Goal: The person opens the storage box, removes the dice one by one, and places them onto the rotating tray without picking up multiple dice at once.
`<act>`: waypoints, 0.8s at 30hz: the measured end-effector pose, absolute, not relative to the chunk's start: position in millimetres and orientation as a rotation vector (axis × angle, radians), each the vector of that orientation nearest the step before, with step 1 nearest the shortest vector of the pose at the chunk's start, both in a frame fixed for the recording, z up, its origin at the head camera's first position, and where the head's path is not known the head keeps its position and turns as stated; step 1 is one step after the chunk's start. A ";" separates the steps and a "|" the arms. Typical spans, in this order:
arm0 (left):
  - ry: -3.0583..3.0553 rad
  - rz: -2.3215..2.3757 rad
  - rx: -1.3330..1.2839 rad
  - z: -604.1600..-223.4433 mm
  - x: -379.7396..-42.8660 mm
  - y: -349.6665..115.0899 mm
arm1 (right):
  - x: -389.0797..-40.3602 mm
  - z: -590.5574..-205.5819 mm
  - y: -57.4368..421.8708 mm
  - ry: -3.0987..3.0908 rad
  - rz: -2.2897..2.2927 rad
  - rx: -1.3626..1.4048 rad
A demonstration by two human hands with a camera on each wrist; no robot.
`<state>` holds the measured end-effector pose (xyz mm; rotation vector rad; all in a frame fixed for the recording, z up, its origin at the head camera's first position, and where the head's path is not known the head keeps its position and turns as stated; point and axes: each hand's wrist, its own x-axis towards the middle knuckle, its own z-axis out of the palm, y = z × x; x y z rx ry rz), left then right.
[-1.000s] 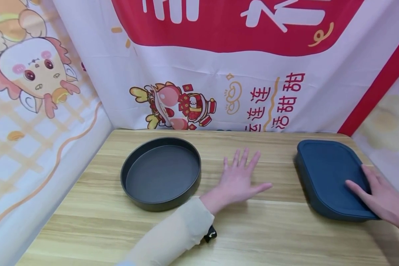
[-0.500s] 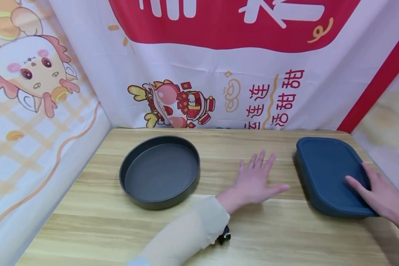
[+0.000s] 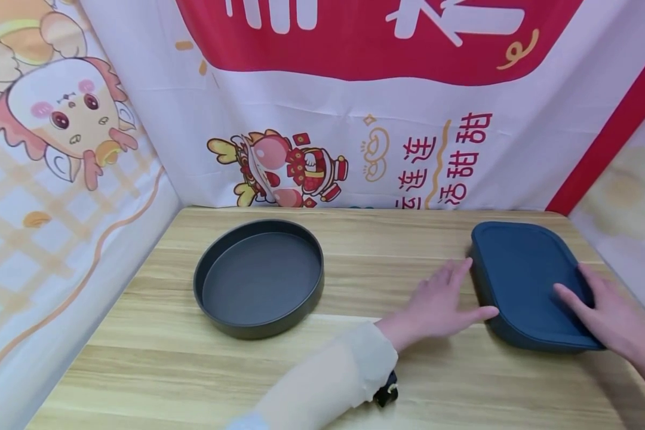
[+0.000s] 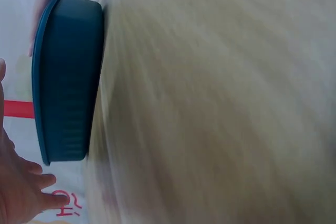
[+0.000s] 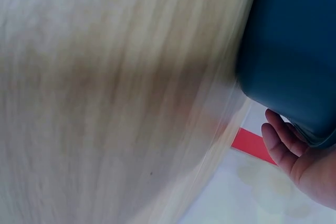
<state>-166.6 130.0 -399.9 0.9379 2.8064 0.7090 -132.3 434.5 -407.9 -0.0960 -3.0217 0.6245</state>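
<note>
A dark blue rectangular lidded container (image 3: 534, 283) stands at the right of the table, its lid on. The right hand (image 3: 613, 313) grips its right edge, thumb over the lid and fingers down the side. In the right wrist view, that hand's fingers (image 5: 281, 148) curl up at the container's lower side. My left hand (image 3: 441, 301) is spread at the container's left side, with thumb and index fingertips right at its edge. The left wrist view shows the container's tall side wall (image 4: 68, 82) and the left hand's outstretched fingers (image 4: 50, 200).
A round, shallow black pan (image 3: 260, 278) without a handle lies left of centre on the wooden table (image 3: 156, 358). Printed cloths hang behind (image 3: 408, 119) and along the left side (image 3: 59, 209). A small black device (image 3: 387, 389) is at the left wrist.
The left hand has moved right from mid-table to the container's left side, its fingers turning toward it. The container and right hand have shifted slightly left. The pan has stayed put.
</note>
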 end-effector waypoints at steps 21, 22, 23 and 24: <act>2.575 0.928 0.900 -411.0 -166.0 133.9 | -128.4 -405.9 411.8 -2.905 0.780 0.032; 2.566 0.936 0.890 -411.1 -166.1 132.1 | -128.9 -406.5 411.2 -2.902 0.786 0.044; 2.560 0.943 0.882 -411.2 -166.1 130.2 | -129.2 -406.9 410.7 -2.900 0.788 0.055; 2.552 0.953 0.874 -411.3 -166.2 128.2 | -129.4 -407.5 410.4 -2.896 0.791 0.067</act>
